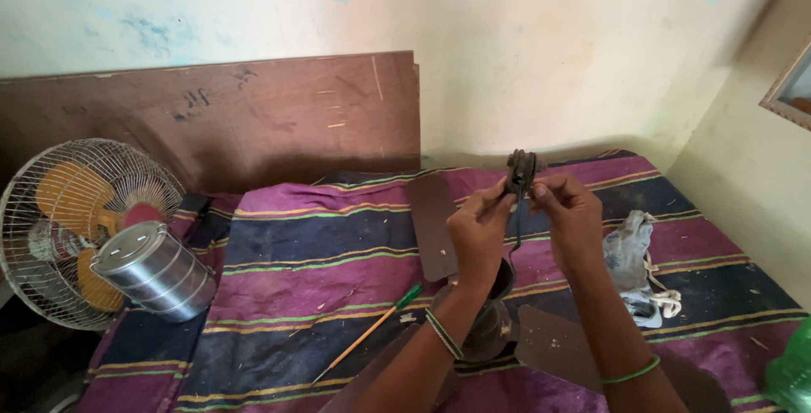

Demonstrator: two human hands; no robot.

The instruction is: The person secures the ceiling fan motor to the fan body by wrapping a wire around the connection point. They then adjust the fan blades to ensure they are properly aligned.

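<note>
- A dark metal blade bracket (519, 178) is held up in the centre of the frame, above a dismantled ceiling fan motor (494, 316) lying on the striped bed cover (312, 269).
- The step in hand is judged to be work on the upper end of the bracket, where a small fastening seems to be turned or picked at by the fingertips; the fastening itself is too small to be made out.
- The next move is judged to call for a firm pinch on the bracket's top and a steady counter-hold, so that the thin arm is not allowed to twist.
- The left hand (478, 229) is closed around the bracket from the left, thumb and forefinger pinched at its upper end, wrist bent back toward the camera.
- The right hand (573, 214) is likewise closed on the bracket from the right, fingertips meeting the left ones at the top, forearm rising from the lower right of the frame.
- Brown fan blades (432, 225) are seen flat on the cover, behind and below the hands.
- A green-handled screwdriver (369, 332) lies left of the forearms, well apart from both hands.
- A crumpled grey cloth (629, 248) with a cord is seen just right of the right hand.
- A caged table fan (63, 227) and a stacked steel tiffin box (156, 271) stand at the left edge.
</note>
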